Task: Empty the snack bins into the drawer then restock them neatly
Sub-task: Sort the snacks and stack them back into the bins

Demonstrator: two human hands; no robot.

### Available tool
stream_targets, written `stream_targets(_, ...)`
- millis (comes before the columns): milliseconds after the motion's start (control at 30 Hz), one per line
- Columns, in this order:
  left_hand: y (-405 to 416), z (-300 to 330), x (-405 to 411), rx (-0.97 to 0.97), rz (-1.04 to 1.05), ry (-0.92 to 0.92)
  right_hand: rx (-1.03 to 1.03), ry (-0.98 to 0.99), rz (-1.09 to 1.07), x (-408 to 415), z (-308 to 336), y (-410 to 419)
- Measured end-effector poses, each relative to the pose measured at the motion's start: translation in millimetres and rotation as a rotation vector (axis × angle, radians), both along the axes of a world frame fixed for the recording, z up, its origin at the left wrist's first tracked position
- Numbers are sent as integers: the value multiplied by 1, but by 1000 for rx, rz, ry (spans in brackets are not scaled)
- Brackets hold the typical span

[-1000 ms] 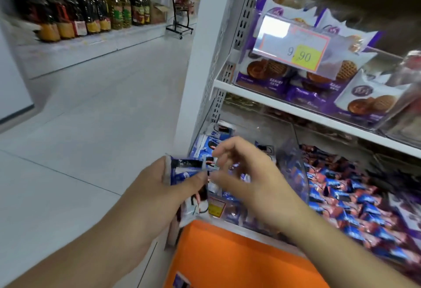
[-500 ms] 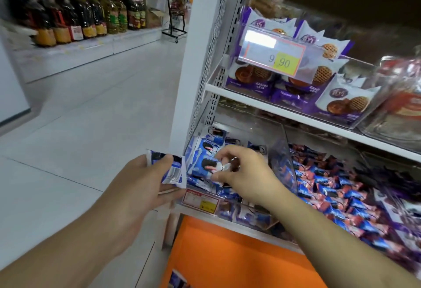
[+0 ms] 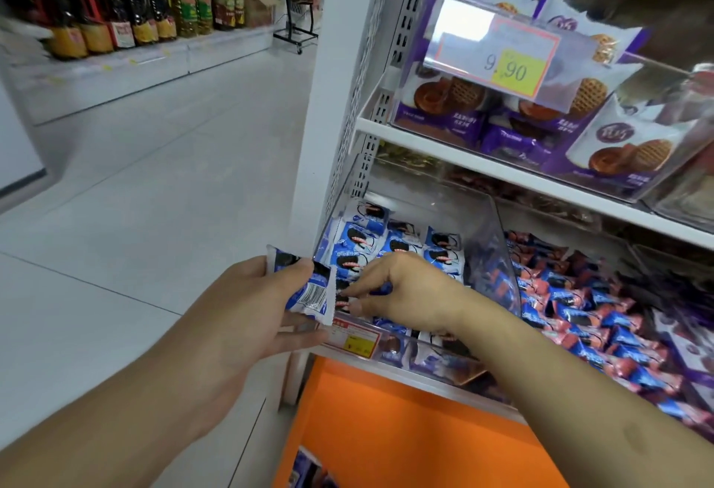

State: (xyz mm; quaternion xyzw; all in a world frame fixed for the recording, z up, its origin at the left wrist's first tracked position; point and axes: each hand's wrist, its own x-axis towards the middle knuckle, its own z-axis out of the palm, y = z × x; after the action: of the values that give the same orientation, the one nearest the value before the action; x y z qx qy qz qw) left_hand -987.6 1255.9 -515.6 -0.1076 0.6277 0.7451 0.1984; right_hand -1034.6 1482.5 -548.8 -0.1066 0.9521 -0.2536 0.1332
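Note:
A clear plastic snack bin (image 3: 490,240) sits at the left end of the lower shelf, holding blue-and-white cookie packets (image 3: 361,240) in rows. My left hand (image 3: 247,317) grips a small stack of the same packets (image 3: 305,286) just outside the bin's left front corner. My right hand (image 3: 402,294) reaches into the bin's front, fingers curled and pinching a packet (image 3: 344,296) against the row. Below the shelf the orange drawer (image 3: 405,433) stands open, with a few packets (image 3: 305,468) at its near edge.
The neighbouring bin (image 3: 579,317) to the right is full of red-and-blue packets. The shelf above carries purple waffle-cookie bags (image 3: 463,101) behind a 9.90 price tag (image 3: 498,58). A white shelf upright (image 3: 332,101) stands left; the tiled aisle (image 3: 135,178) and oil bottles (image 3: 127,4) lie beyond.
My right hand has gone from my left hand's stack down into the bin's front with a packet. My left hand has stayed beside the bin with its stack.

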Motion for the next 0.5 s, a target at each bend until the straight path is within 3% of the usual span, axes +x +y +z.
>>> stream_targets(267,2,1,2,-24,2,7,164,261,-23,-2,-9,-7)
stream_targets(500,1,-2,-1,-30,4,19,-150,34,-114,3,-8,1)
